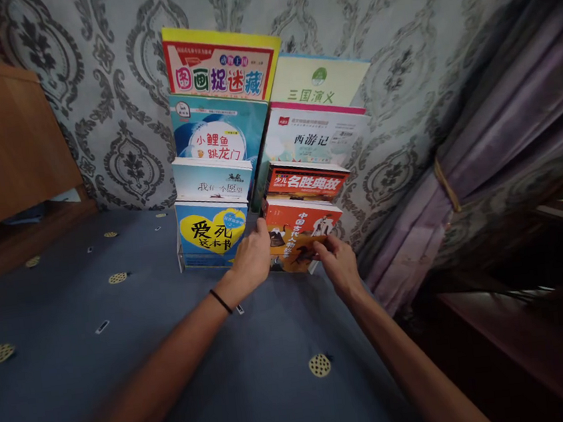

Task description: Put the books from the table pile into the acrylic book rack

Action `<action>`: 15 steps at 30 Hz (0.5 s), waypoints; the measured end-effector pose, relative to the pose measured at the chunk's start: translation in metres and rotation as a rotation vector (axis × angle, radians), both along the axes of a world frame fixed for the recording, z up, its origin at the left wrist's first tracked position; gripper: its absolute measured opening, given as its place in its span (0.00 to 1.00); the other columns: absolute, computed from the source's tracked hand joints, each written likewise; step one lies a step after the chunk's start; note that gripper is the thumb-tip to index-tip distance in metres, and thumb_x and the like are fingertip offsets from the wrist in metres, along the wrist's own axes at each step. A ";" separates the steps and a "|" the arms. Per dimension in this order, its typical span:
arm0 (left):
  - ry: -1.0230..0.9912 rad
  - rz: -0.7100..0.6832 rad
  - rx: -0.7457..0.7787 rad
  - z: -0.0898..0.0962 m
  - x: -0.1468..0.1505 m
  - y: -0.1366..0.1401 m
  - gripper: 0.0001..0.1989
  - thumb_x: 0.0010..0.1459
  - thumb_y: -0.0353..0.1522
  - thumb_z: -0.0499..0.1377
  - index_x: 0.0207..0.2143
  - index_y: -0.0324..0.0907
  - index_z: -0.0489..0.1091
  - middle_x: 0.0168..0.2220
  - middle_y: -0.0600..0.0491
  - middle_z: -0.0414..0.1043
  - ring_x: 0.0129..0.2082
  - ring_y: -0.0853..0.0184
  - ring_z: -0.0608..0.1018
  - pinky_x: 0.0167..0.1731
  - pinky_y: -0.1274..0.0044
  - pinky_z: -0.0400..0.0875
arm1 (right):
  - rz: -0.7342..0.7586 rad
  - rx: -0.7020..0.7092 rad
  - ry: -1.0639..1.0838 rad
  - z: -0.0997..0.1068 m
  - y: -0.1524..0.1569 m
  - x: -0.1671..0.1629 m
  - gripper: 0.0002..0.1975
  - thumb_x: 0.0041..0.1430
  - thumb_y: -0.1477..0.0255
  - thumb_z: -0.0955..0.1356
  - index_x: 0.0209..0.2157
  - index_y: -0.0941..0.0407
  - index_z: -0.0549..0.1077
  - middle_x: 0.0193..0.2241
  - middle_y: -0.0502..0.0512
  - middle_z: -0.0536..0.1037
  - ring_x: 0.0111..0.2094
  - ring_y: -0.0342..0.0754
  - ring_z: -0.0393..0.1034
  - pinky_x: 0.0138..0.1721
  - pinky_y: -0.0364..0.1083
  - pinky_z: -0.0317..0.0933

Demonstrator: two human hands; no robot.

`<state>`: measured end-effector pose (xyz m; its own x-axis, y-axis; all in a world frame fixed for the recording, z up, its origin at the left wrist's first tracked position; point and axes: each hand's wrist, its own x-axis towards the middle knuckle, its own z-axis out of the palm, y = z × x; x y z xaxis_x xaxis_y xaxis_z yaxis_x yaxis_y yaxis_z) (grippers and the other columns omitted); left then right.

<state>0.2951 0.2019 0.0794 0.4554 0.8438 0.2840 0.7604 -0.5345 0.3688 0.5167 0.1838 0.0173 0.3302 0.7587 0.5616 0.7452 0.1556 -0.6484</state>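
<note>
A red book [287, 224] with white lettering and figures on its cover stands in the front tier of the right column of a clear display rack [180, 256]. My left hand [252, 260], with a black band at the wrist, is closed at this book's left edge; some of its fingers are hidden. At the lower right edge, my right hand [338, 264] pinches the same book between thumb and fingers. Just behind it leans a dark book [303, 183] with an orange-red cover. Left of my left hand stands a blue book [206, 256] with a yellow heart.
More books rise in tiers behind, among them a yellow-edged picture book [220, 63] and a pale green book [315, 80]. Patterned wallpaper [128, 160] backs the rack. A wooden cabinet [7, 139] stands left, a tied purple curtain [416, 244] right. Blue cloth [176, 356] lies below.
</note>
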 end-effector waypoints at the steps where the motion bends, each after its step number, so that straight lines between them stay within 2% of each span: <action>1: 0.004 0.003 -0.001 0.001 0.000 0.000 0.23 0.58 0.16 0.50 0.55 0.36 0.54 0.47 0.36 0.76 0.45 0.57 0.81 0.43 0.69 0.75 | 0.001 -0.003 0.006 0.000 0.000 0.000 0.13 0.57 0.60 0.63 0.31 0.54 0.73 0.26 0.54 0.79 0.28 0.53 0.73 0.30 0.49 0.67; 7: 0.032 0.026 -0.010 0.003 0.000 -0.003 0.25 0.57 0.15 0.52 0.56 0.32 0.54 0.46 0.33 0.76 0.45 0.52 0.82 0.43 0.67 0.75 | 0.015 -0.012 0.047 0.002 -0.002 -0.001 0.12 0.56 0.59 0.64 0.31 0.53 0.73 0.27 0.55 0.79 0.30 0.55 0.73 0.32 0.51 0.68; 11: 0.023 0.027 -0.002 0.001 -0.001 -0.002 0.24 0.58 0.18 0.55 0.55 0.35 0.55 0.45 0.35 0.77 0.45 0.53 0.82 0.43 0.68 0.75 | 0.023 -0.003 0.063 0.001 -0.001 -0.002 0.13 0.56 0.59 0.64 0.31 0.53 0.72 0.28 0.55 0.79 0.31 0.55 0.73 0.33 0.52 0.68; 15: -0.009 0.012 0.022 -0.004 0.000 0.001 0.22 0.61 0.21 0.54 0.56 0.35 0.53 0.46 0.34 0.76 0.44 0.54 0.82 0.41 0.67 0.75 | 0.018 0.013 0.070 0.001 -0.001 -0.005 0.12 0.56 0.58 0.63 0.30 0.52 0.71 0.27 0.56 0.79 0.31 0.56 0.73 0.33 0.53 0.68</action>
<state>0.2948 0.2027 0.0755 0.4423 0.8427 0.3069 0.7638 -0.5333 0.3635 0.5118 0.1826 0.0179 0.3556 0.7573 0.5477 0.6954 0.1772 -0.6965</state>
